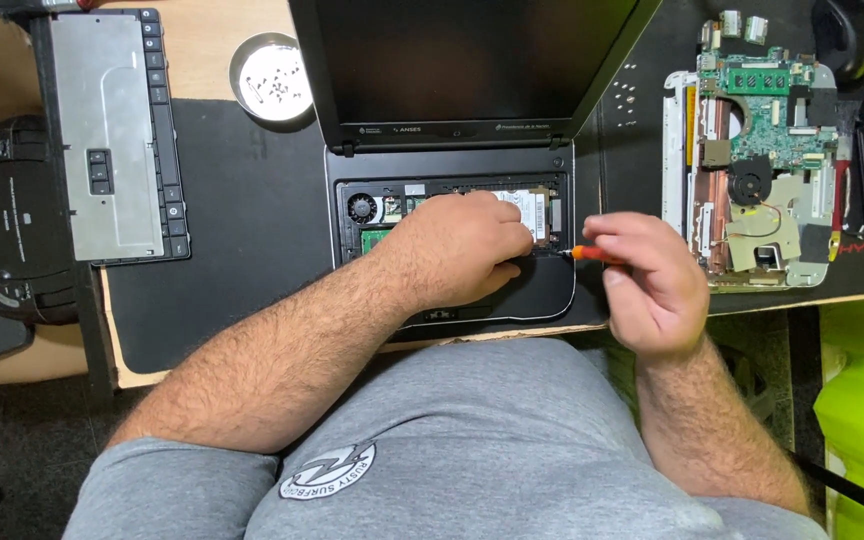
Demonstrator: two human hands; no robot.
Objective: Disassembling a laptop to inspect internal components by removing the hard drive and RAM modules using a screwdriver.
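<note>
- One view is given, taken from the head.
- The desk (212, 200) is seen from straight above.
- The hands are seen close up.

Person in a grey short-sleeved cotton T-shirt (472, 440), cloth creased over the belly. Round white-and-black printed emblem (328, 471) low on the shirt front, left of centre. Sleeves end above the elbows. Both forearms bare and hairy; left hand (457, 250) and right hand (652, 285) ungloved, no rings or watch visible.
</note>
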